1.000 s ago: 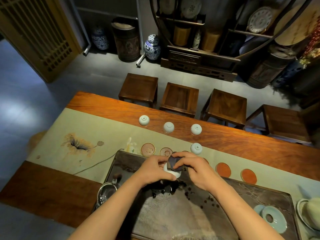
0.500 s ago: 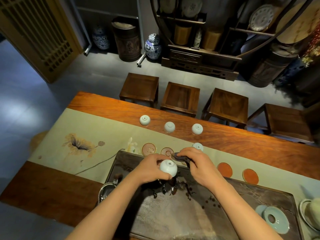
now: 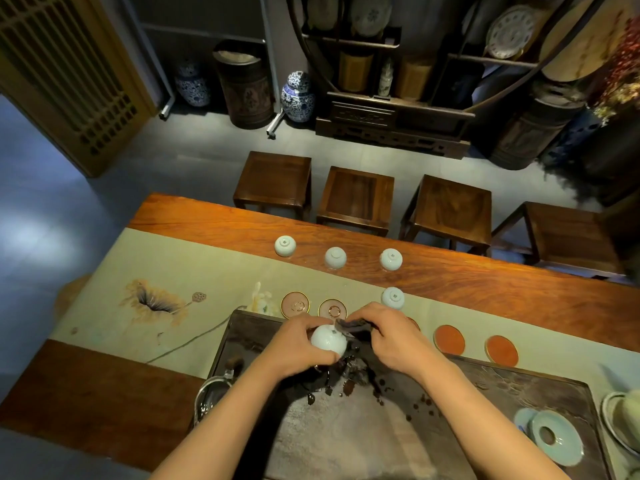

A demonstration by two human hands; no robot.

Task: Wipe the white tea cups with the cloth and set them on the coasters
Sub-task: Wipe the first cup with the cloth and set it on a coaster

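Observation:
My left hand [image 3: 298, 344] grips a white tea cup [image 3: 328, 337] on its side above the dark tea tray [image 3: 519, 386]. My right hand [image 3: 391, 337] pinches a dark cloth [image 3: 353, 328] against the cup's foot. Three upside-down white cups [image 3: 285, 245] [image 3: 335, 257] [image 3: 391, 259] stand in a row on the far side of the table. Another upside-down cup [image 3: 392, 297] stands just beyond my right hand. Two pinkish coasters [image 3: 295, 304] [image 3: 332, 310] lie left of my hands, two orange coasters [image 3: 449, 339] [image 3: 502, 350] to the right.
A pale table runner [image 3: 166, 271] with a lotus painting covers the wooden table. A glass pitcher [image 3: 211, 396] stands at the tray's left corner, a pale blue lid and saucer [image 3: 554, 441] and a teapot [image 3: 623, 420] at the right. Several wooden stools [image 3: 356, 199] line the far side.
The cup has turned in my left hand so its rounded side faces up. The cloth has come off the cup's top and is now held at its foot by my right hand.

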